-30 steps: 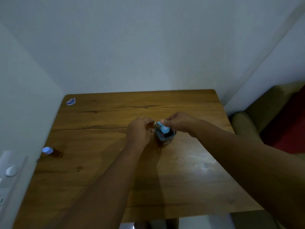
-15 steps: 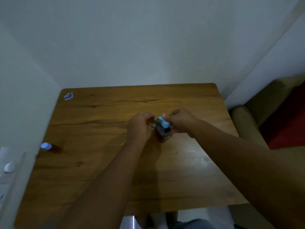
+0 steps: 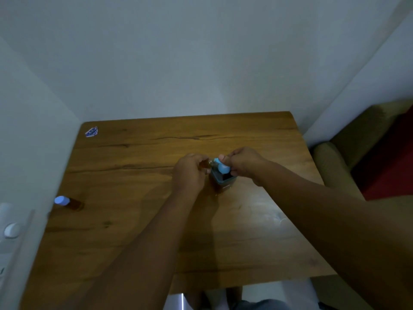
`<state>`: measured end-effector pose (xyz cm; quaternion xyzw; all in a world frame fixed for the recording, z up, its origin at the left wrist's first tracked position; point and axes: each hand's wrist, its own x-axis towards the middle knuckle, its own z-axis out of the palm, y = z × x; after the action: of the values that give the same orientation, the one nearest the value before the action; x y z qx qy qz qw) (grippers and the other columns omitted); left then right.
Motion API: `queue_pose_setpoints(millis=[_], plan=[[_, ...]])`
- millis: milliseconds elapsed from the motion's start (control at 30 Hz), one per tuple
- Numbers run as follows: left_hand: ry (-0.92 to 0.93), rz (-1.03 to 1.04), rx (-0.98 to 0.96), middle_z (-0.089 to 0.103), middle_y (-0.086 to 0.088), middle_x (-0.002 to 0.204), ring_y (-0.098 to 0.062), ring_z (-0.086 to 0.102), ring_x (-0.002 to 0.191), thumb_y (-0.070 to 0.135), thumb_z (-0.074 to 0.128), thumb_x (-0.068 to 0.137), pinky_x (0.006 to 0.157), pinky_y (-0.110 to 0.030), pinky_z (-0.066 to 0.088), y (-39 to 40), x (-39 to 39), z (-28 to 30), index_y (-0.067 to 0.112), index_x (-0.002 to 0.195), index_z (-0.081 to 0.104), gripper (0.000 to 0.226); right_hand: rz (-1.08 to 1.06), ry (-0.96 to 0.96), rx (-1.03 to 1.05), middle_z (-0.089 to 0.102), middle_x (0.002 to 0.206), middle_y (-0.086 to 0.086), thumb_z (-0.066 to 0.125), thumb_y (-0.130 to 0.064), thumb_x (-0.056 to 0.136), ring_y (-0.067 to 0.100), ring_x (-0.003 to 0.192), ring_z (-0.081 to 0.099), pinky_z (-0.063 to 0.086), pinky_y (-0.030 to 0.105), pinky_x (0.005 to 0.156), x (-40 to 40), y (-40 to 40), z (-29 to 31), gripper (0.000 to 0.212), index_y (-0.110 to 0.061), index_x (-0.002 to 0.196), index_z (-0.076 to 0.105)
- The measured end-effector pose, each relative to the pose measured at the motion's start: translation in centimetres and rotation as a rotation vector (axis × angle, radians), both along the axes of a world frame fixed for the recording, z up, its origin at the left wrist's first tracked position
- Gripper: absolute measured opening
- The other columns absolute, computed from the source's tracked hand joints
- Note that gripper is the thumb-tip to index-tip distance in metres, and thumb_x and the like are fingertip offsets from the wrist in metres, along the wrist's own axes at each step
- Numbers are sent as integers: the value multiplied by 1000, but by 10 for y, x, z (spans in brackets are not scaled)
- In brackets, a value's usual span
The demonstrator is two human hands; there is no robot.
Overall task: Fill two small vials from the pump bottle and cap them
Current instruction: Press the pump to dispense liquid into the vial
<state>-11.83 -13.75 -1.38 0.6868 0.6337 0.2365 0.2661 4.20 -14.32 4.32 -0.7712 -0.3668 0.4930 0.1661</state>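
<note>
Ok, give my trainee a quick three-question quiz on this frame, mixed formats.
1. True or false: the capped vial lies on its side near the table's left edge.
2. Which hand holds the open vial at the pump bottle's spout? A) left hand B) right hand
3. Fill in: the right hand's thumb rests on the bottle's light blue ____.

Key:
1. True.
2. A.
3. Pump head.
</note>
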Motion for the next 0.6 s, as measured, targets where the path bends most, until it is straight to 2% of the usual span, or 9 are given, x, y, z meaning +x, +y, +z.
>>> queue_pose_setpoints(millis=[67, 200, 333, 467, 600], plan=[[5, 2, -9, 70, 4, 117, -16, 63, 108, 10, 74, 83, 95, -32, 51, 2, 1, 0, 25, 116, 72, 37, 7, -15, 17, 70, 112, 12, 70, -45, 93, 23, 101, 69, 59, 41, 96, 2, -1, -3, 42, -8, 113, 69], [-15, -10, -13, 70, 3, 116, -16, 64, 105, 8, 74, 83, 94, -37, 53, 2, 2, 2, 24, 115, 72, 36, -21, 103, 15, 69, 119, 13, 76, -45, 89, 22, 103, 67, 60, 30, 86, 10, -7, -1, 50, -7, 119, 69], [-8, -13, 11, 71, 5, 114, -15, 64, 104, 10, 76, 82, 93, -30, 51, 2, 1, 2, 25, 113, 74, 35, 24, 97, -4, 67, 121, 14, 74, -44, 90, 22, 107, 66, 58, 36, 97, 12, -3, 4, 53, -4, 125, 66], [18, -4, -7, 71, 5, 116, -15, 64, 106, 13, 78, 80, 93, -30, 51, 3, 1, 0, 26, 114, 73, 37, 67, 0, 17, 69, 116, 12, 70, -44, 94, 22, 100, 67, 56, 35, 92, 6, 1, -1, 48, -5, 121, 68], [-28, 1, 1, 71, 4, 114, -15, 64, 105, 10, 78, 79, 93, -32, 52, 3, 1, -2, 25, 113, 74, 37, 51, 25, 38, 69, 115, 11, 72, -47, 91, 20, 95, 65, 56, 35, 90, 9, -1, -5, 48, -7, 118, 69]])
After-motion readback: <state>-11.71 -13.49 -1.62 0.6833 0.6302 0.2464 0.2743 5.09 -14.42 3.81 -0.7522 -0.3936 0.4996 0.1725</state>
